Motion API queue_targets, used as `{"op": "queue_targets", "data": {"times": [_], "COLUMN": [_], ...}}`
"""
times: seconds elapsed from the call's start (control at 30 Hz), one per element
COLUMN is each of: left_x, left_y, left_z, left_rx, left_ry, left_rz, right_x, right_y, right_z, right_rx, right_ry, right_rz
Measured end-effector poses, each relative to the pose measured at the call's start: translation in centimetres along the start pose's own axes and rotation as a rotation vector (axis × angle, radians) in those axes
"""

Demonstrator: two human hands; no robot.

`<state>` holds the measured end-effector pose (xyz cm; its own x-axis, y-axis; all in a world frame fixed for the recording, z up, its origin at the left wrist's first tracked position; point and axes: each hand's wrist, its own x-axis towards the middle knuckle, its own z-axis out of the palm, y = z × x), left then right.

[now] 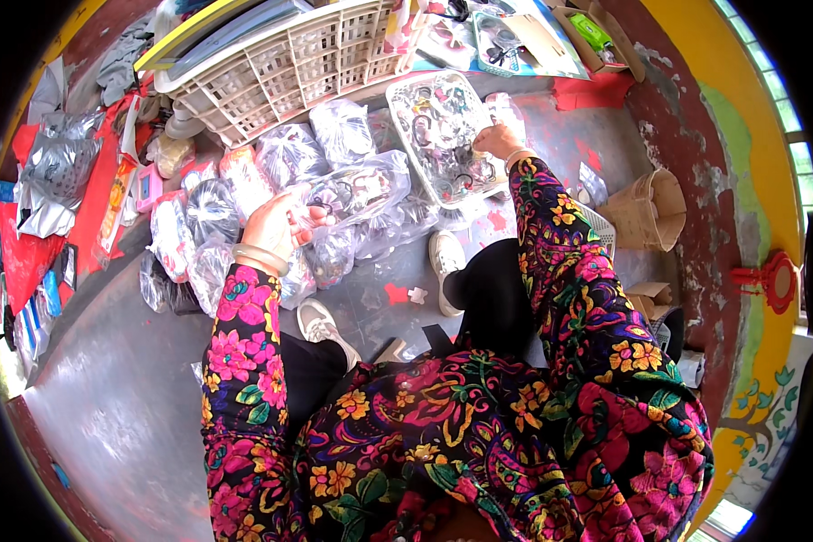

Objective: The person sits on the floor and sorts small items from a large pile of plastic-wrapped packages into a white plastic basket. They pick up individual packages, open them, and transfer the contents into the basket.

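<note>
My left hand (278, 222) has its fingers curled on the near end of a clear plastic bag (370, 185), which holds small dark and coloured pieces. That bag lies on top of several other filled plastic bags. My right hand (499, 142) is at the right side of a white plastic basket (399, 108) full of small loose items, dark rings or loops among them. Its fingers are pinched together over the contents; what they hold is too small to make out. A clear plastic packet (508, 110) shows just beyond this hand.
A large cream crate (289, 79) stands behind the bags. Tied bags of goods (212, 210) crowd the floor to the left. A cardboard box (646, 210) sits at right, near the wall. Red scraps (396, 293) lie by my shoes (446, 266). A green basket (497, 43) stands at the back.
</note>
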<state>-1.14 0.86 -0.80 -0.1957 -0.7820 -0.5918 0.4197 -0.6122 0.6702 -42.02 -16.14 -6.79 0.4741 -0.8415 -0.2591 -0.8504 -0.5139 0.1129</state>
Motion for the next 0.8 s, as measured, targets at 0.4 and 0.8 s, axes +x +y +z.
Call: {"op": "queue_targets", "data": {"times": [0.4,0.8], "left_x": [0.1,-0.2], "left_y": [-0.2,-0.1], "left_z": [-0.1,-0.1], "left_rx": [-0.02,-0.016], "left_ry": [0.012,-0.025], "left_rz": [0.007,0.002], "right_x": [1.3,-1.1], "right_y": [0.3,-4.7], "right_z": [0.7,-8.7], "right_rx": [0.233,1.407], "right_ry": [0.142,-0.006], "right_rz": [0.211,0.379]}}
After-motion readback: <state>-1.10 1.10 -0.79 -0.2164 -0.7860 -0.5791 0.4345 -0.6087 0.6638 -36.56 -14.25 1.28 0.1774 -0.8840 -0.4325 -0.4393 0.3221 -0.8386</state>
